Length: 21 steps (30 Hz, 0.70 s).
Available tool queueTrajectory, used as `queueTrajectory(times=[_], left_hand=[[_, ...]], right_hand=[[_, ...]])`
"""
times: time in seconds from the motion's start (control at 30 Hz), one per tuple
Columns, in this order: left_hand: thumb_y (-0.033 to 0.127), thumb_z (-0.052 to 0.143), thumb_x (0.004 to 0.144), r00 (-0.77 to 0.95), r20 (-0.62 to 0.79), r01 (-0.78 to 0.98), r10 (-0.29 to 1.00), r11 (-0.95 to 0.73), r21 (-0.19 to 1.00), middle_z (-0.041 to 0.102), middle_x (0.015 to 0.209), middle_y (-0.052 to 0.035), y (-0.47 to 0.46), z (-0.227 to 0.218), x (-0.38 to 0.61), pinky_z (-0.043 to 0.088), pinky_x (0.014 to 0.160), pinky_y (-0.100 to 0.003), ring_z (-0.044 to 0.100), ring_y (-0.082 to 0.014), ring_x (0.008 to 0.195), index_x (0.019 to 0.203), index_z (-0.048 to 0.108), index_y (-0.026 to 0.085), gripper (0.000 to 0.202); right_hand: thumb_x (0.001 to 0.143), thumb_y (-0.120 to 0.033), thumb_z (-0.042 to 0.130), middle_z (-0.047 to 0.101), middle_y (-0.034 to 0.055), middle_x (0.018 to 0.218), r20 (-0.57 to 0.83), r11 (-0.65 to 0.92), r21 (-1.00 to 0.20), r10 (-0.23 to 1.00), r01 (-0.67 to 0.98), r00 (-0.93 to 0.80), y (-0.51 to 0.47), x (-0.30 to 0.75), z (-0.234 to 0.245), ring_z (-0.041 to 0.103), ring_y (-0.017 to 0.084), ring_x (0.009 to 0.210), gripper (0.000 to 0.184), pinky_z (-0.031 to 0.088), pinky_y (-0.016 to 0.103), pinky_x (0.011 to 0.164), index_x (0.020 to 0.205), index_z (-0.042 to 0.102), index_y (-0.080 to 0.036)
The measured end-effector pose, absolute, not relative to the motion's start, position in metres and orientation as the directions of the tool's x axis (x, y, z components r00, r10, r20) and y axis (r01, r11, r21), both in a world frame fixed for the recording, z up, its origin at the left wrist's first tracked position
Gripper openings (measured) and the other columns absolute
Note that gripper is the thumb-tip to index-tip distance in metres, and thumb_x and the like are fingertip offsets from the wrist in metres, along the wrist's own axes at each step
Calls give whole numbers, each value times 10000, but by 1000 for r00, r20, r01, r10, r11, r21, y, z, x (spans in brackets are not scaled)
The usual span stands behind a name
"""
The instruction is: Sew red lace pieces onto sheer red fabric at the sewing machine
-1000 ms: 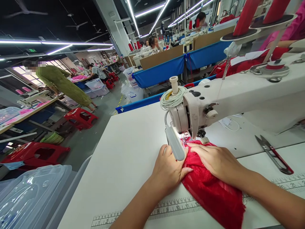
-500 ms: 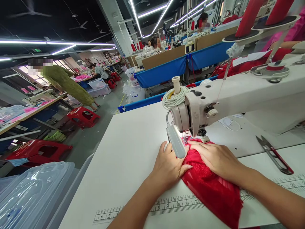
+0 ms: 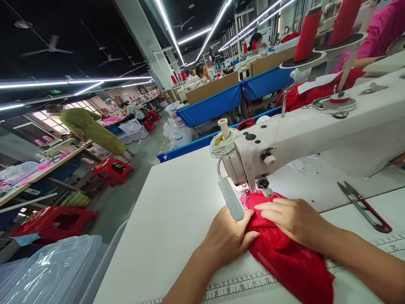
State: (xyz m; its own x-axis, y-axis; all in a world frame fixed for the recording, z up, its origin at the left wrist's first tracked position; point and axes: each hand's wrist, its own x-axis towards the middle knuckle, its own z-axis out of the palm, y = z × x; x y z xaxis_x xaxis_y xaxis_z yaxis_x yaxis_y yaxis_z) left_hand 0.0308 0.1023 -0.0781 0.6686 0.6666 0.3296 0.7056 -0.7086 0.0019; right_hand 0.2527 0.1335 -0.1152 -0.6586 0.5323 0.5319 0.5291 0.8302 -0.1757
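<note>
Head view: both hands on red fabric (pinch or flat press unclear) at the sewing machine.

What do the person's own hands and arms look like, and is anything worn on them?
The left hand and right hand are ungloved. Both forearms show no sleeve, watch or bracelet. No ring shows, though the lamp partly hides the left fingers.

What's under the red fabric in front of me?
The white table lies under the red fabric; its printed ruler shows on both sides. The fabric hides the markings between and anything else beneath.
</note>
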Motion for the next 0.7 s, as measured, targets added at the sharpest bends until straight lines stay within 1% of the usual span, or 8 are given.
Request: queueTrajectory(times=[0.07,0.1,0.23,0.33,0.4,0.47,0.57,0.7], left_hand=[[483,245,997,681,321,702,659,-711,-30,616,823,-119,100,-79,30,530,590,-372,587,-253,758,1174,602,97,555],[487,261,995,688,316,697,653,-715,-41,626,846,-126,100,-80,30,538,593,-374,596,-253,763,1212,591,93,558],[508,281,991,694,316,698,648,-712,-74,653,1034,-162,97,-79,32,564,634,-366,628,-260,847,1218,612,102,571],[549,284,977,685,358,711,635,-690,-136,643,1154,-183,92,-77,35,569,668,-377,636,-292,925,1178,644,98,611],[594,278,959,666,380,729,642,-669,-146,665,1114,-174,89,-77,37,562,651,-368,642,-284,880,1170,652,104,652],[632,271,939,644,394,746,655,-652,-136,686,1018,-154,87,-78,40,551,635,-361,639,-271,823,1168,654,117,682],[661,267,922,627,389,763,675,-634,-129,681,903,-134,85,-79,41,533,635,-370,627,-279,815,1174,651,137,697],[673,268,916,626,350,768,697,-629,-120,669,909,-139,85,-80,39,511,669,-377,609,-290,873,1208,631,157,696]], right_hand=[[842,-40,406,715,49,962,520,834,-142,521,533,-677,134,254,-112,644,174,777,291,519,265,674,880,651,-192],[845,-40,416,717,48,966,515,838,-127,514,531,-686,134,255,-110,649,174,776,284,523,266,673,897,654,-187],[815,-23,445,719,54,978,508,835,-119,516,537,-690,134,257,-105,668,178,823,263,542,283,738,870,649,-180],[815,-20,407,721,38,976,528,837,-140,515,529,-675,133,257,-105,680,193,816,283,559,316,720,840,633,-187],[824,-26,382,723,30,976,549,841,-144,506,521,-665,133,257,-106,687,202,801,308,571,329,669,874,641,-184],[823,-28,376,726,34,977,556,843,-132,498,521,-665,133,257,-106,691,207,790,323,572,327,617,902,652,-176],[808,-22,375,727,44,983,552,843,-118,495,525,-671,134,257,-104,693,212,801,343,571,323,586,919,664,-168],[795,-28,386,728,63,975,537,849,-116,491,516,-686,134,259,-102,694,214,798,340,572,318,588,923,672,-160]])
